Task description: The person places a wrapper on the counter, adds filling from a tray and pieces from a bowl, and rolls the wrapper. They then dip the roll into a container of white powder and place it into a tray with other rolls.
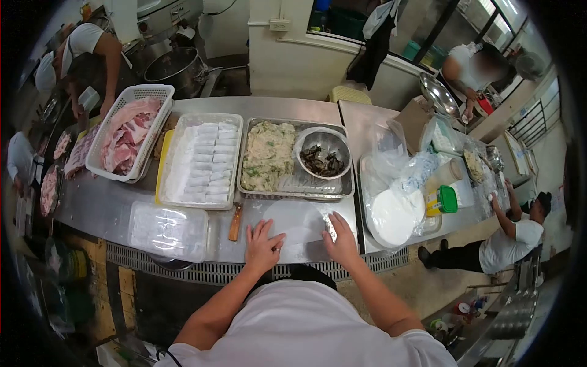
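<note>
My left hand [264, 248] rests at the table's front edge with its fingers spread. My right hand [340, 241] lies to the right, fingers stretched out, with a small shiny patch beside the index finger that I cannot make out. Between them, thin translucent round wrappers [293, 220] lie flat on the steel table. A wooden handle [235, 222] lies left of my left hand. Beyond the wrappers, a metal tray [260, 192] holds a pale green-flecked filling [268, 153] and a steel bowl [304, 137] of dark pieces. A white tub [183, 202] holds rows of white rolls [215, 153].
A clear plastic lid [168, 231] lies front left, near a white basket [130, 178] of raw meat [125, 137]. Rightward are a white round stack in plastic [394, 217] and a yellow tub with green lid [441, 200]. Other people work at left, back right and right.
</note>
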Tool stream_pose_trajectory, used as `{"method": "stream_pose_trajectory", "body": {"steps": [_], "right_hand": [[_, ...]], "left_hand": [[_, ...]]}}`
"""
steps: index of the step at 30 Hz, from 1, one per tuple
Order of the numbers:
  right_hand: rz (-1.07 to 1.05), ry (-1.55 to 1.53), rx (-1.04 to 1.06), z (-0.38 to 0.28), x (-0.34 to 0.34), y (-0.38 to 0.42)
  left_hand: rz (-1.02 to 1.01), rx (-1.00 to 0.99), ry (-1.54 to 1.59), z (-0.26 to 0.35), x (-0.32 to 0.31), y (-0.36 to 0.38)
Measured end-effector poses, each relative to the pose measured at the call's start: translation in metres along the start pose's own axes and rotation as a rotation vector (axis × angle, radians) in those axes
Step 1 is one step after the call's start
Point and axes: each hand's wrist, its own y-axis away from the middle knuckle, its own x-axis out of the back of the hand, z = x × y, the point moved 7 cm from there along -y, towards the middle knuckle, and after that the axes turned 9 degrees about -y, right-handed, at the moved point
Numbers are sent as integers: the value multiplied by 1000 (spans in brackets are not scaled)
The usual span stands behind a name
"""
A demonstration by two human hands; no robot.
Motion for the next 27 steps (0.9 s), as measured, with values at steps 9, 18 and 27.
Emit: {"method": "stream_pose_trajectory", "body": {"steps": [9, 18, 27], "right_hand": [[-414, -55, 199, -95, -114, -176], [-475, 221, 347, -77, -196, -193], [-558, 283, 366, -82, -186, -192]], "left_hand": [[15, 37, -32, 3, 1, 0], [58, 49, -41, 9, 8, -4], [97, 14, -40, 8, 6, -4]]}}
